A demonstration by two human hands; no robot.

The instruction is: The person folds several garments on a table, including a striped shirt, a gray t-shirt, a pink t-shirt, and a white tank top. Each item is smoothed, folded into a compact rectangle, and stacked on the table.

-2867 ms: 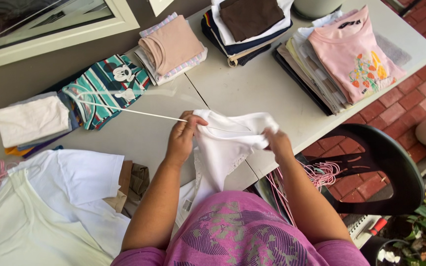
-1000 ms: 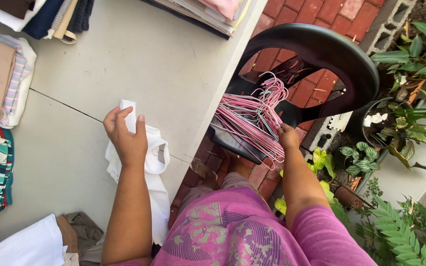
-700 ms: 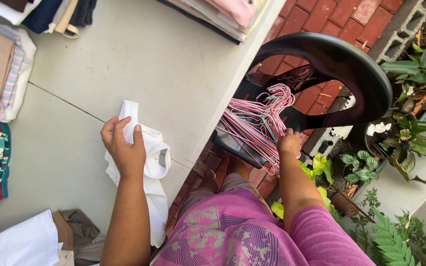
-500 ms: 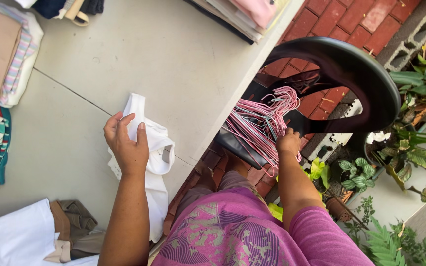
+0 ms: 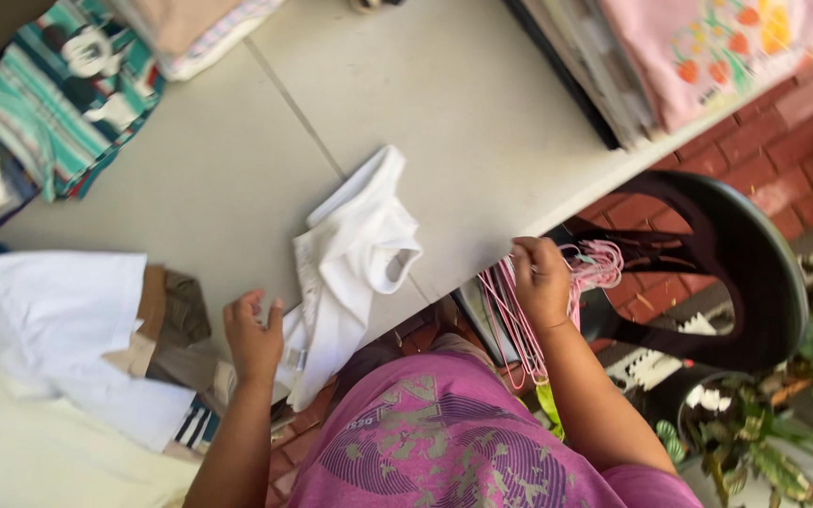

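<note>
A crumpled white garment (image 5: 359, 235) lies on the grey table (image 5: 482, 132) near its front edge, its lower end hanging over. My left hand (image 5: 254, 339) sits at that edge with fingers spread, the thumb touching the garment's lower part. My right hand (image 5: 540, 282) is off the table's right side, its fingers curled round a bundle of pink wire hangers (image 5: 595, 263). The hangers rest on a black plastic chair (image 5: 745, 273).
Folded clothes line the far side of the table: a teal striped shirt (image 5: 58, 94) and a pile topped by a pink shirt (image 5: 708, 47). A white cloth (image 5: 39, 320) and an olive-brown garment (image 5: 176, 320) lie at the left. Potted plants (image 5: 802, 423) stand on the brick floor.
My left hand has let go of the white garment's top and drawn back to the table's edge. My right hand has lifted with the hangers toward the table. The view has swung left.
</note>
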